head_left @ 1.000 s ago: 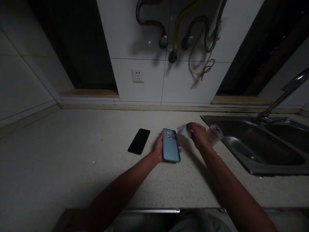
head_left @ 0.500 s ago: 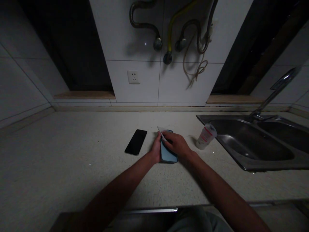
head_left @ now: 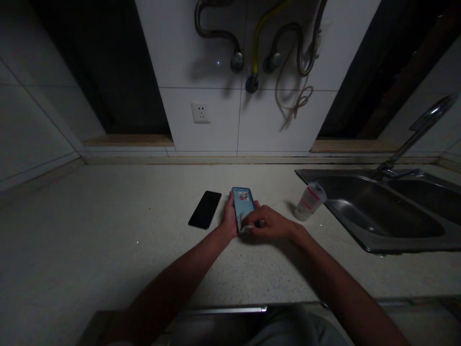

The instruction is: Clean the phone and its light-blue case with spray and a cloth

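A light blue phone case, with camera cutouts at its far end, lies in my left hand. The fingers wrap round it from beneath, and their tips show at its right edge. Over the near end of the case, my right hand pinches a small whitish tissue or wipe against the inner face. Part of that end is hidden by the fingers. To the left, a black phone rests flat on the counter, apart from both hands.
A clear plastic cup with red print leans on the countertop beside the steel sink. The sink's faucet rises at the far right. Hoses and a wall socket are on the tiled wall behind.
My right hand has moved with the tissue from the far end of the case to its near end, uncovering the camera cutouts. My left hand still holds the case.
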`<move>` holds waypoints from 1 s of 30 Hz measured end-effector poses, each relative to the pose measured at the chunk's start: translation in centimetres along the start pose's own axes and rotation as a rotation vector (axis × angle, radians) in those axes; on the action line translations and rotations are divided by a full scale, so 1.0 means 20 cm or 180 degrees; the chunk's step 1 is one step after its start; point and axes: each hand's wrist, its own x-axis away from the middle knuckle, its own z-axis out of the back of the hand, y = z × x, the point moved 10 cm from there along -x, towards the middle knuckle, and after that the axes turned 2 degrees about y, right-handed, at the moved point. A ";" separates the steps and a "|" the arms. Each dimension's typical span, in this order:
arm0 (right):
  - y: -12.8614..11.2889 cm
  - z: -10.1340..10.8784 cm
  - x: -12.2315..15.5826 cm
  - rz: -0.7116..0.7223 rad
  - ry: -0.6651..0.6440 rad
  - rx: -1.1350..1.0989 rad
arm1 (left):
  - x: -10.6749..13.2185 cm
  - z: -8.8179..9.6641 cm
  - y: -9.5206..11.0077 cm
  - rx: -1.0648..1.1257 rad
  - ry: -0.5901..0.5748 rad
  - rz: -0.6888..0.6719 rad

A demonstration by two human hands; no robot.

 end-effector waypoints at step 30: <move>0.13 0.13 0.00 -0.0258 0.0454 0.1696 | 0.04 -0.04 0.00 -0.0065 0.0160 0.0046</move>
